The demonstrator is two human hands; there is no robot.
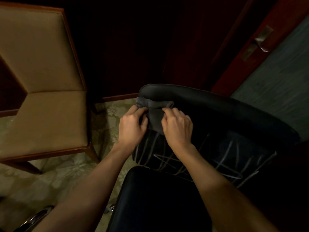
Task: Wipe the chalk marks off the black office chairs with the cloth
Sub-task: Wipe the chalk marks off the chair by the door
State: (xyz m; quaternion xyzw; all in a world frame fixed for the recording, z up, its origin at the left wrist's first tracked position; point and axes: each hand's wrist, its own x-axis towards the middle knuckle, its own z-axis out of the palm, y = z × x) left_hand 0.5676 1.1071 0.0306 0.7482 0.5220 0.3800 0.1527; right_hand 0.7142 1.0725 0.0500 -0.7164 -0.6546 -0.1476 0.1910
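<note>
**Two hands bunch a cloth on a marked chair**

Two hands hold one grey cloth against the upper part of the black office chair, just under its rounded top edge. The left hand grips the cloth's left side with curled fingers, and the right hand pinches its right side, knuckles up; the fabric is gathered into folds between them. Below the hands, pale chalk marks cross the chair's back in long strokes and zigzags, running from the left edge to the far right. The chair's dark seat lies lower in view, between the two forearms. To the left stands a tan padded chair with a wooden frame, set on a pale patterned carpet. At the upper right a reddish door carries a metal handle.
</note>
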